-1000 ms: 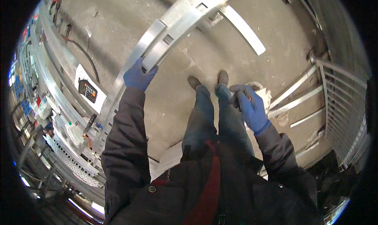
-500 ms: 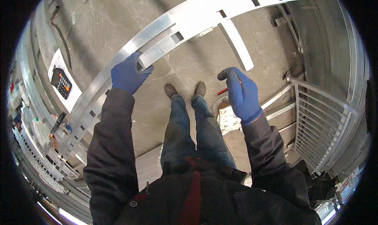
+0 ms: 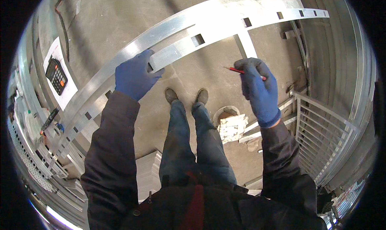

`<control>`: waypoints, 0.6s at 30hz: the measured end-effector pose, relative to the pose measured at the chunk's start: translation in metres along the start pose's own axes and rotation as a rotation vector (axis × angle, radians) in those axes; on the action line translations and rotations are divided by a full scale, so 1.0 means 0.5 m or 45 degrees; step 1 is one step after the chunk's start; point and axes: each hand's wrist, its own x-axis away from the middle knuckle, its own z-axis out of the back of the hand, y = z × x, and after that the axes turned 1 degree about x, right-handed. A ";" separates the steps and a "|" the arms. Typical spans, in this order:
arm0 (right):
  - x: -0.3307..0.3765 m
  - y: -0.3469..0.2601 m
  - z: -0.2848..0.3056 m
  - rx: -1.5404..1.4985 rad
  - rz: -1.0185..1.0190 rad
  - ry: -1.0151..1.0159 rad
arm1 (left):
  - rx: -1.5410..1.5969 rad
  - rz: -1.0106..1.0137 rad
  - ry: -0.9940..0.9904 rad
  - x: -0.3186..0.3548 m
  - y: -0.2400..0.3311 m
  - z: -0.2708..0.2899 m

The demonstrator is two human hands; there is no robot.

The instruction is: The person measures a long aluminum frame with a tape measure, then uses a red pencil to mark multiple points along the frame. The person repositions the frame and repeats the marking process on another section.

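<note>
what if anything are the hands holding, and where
The right hand holds a red pen-like tool by its middle; the left hand clasps a slotted metal bar at its left end.

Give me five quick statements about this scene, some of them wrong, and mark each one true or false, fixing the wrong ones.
1. The right hand holds a thin red tool. True.
2. The left hand is bare. False: it wears a blue glove.
3. The calculator lies on a white sheet. True.
4. The left hand is well away from the slotted rail. False: it is on the rail.
5. The slatted rack stands to the right of the shoes. True.
</note>
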 end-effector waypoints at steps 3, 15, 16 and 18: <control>-0.021 -0.014 -0.005 -0.111 0.053 0.101 | 0.027 0.008 -0.022 -0.003 -0.003 -0.001; -0.134 -0.036 -0.060 0.475 0.435 -0.088 | 0.050 -0.097 0.120 -0.002 -0.035 -0.028; -0.139 -0.034 -0.063 0.541 0.450 -0.102 | 0.065 -0.094 0.109 -0.002 -0.038 -0.029; -0.147 -0.030 -0.070 0.703 0.534 -0.111 | 0.060 -0.089 0.093 -0.002 -0.040 -0.032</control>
